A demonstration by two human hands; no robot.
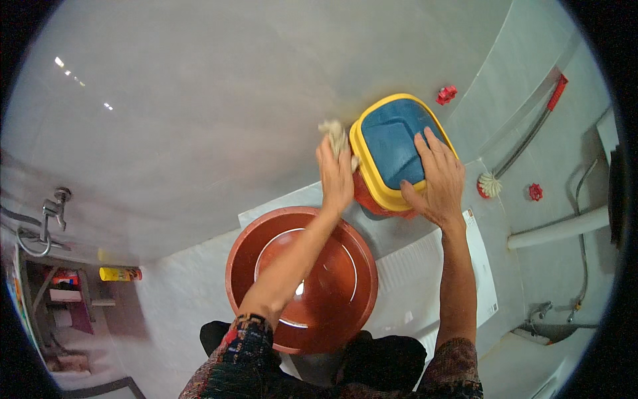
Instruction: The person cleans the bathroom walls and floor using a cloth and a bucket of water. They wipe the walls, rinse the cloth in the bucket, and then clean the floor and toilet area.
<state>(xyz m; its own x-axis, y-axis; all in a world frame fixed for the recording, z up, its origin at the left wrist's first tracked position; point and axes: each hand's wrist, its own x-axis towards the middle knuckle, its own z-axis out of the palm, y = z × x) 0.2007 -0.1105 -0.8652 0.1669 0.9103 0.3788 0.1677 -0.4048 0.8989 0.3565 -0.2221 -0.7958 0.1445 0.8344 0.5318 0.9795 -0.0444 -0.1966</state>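
Observation:
My left hand (pixel 337 174) is closed around a crumpled cream cloth (pixel 333 133), beside the left edge of a box-like container. That container has a yellow rim (pixel 359 143) and a sunken blue panel (pixel 392 149) on top; a reddish part (pixel 364 194) shows below the rim. Across its right side lies my right hand (pixel 440 179), fingers spread over the blue panel and the thumb near the lower rim. Below my left forearm stands a wide reddish-brown basin (pixel 266 229). Whether the cloth touches the container is hard to make out.
Red valve knobs (pixel 446 95) stick out of the grey wall at the right, near a hose with a red end (pixel 557 93). A white squat toilet (pixel 409 279) lies right of the basin. At far left are a metal tap (pixel 56 209) and a yellow bottle (pixel 119 273).

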